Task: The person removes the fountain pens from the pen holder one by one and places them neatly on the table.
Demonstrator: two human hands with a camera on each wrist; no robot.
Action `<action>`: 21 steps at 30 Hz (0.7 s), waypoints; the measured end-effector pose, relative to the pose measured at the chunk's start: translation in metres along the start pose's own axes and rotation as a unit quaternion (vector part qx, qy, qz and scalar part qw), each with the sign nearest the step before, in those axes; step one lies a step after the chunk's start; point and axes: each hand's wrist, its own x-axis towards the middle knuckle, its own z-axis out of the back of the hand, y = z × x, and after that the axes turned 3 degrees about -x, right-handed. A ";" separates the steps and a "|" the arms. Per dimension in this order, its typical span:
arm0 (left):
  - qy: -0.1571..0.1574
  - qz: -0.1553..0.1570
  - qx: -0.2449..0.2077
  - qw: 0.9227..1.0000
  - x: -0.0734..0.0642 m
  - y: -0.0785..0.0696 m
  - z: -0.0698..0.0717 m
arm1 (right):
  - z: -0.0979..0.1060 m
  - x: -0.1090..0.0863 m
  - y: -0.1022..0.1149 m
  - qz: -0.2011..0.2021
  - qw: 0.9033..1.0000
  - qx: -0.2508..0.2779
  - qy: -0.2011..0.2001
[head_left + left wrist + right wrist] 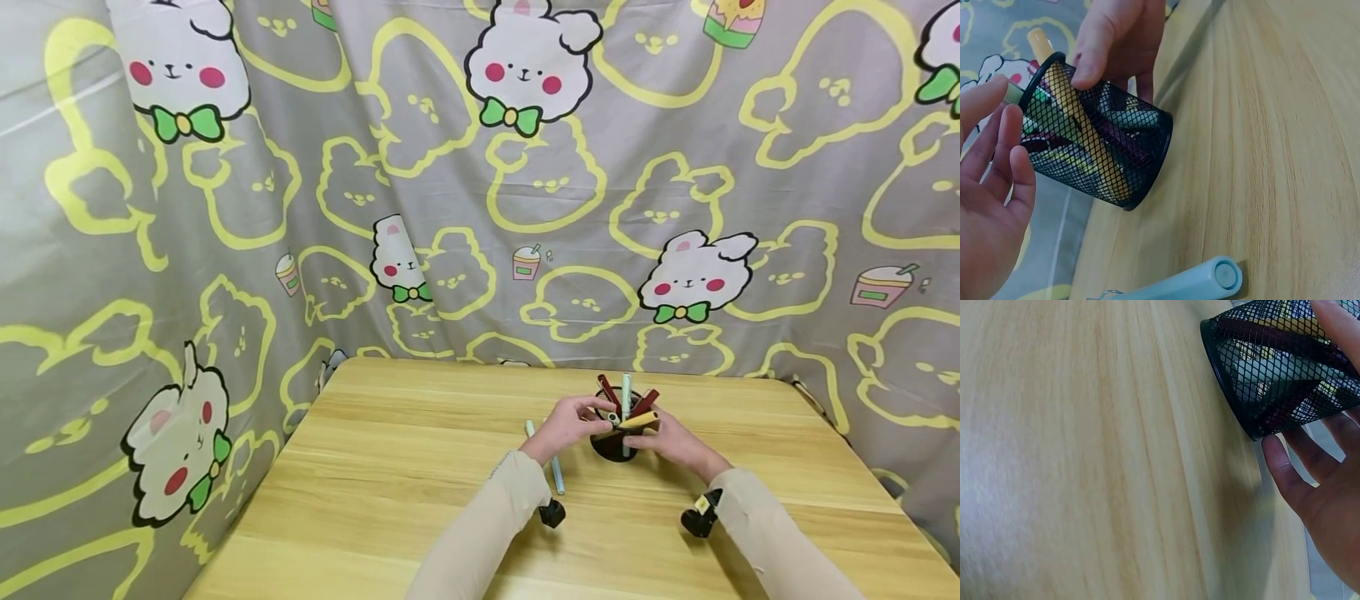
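Note:
A black mesh pen holder (1094, 134) holds several pens and stands tilted on the table in the wrist views. My right hand (678, 442) grips its side, the thumb (1088, 69) on the mesh and the fingers round the other side. At the rim, my left hand (570, 423) pinches the end of a pale green pen (1014, 94) between thumb and forefinger, its other fingers loosely bent. An orange-yellow pen (639, 420) and dark red pens (645, 402) stick out of the holder. A light blue pen (1191, 282) lies on the table beside my left forearm.
The wooden table (360, 467) reaches back to a grey curtain (450, 192) with cartoon rabbits, which also hangs along the left side. Black wrist cameras (701, 515) are strapped under both beige sleeves.

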 end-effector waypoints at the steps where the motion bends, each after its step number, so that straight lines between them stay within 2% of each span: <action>1: 0.002 0.002 0.002 1.000 0.000 0.001 0.000 | 0.000 0.000 0.000 0.000 1.000 0.000 0.001; 11: -0.003 0.005 0.032 0.999 0.001 0.002 -0.002 | -0.001 0.000 -0.001 -0.006 1.000 0.000 -0.002; 21: -0.050 -0.024 0.038 0.998 0.004 0.002 -0.003 | -0.001 0.000 -0.001 -0.004 1.000 -0.002 -0.009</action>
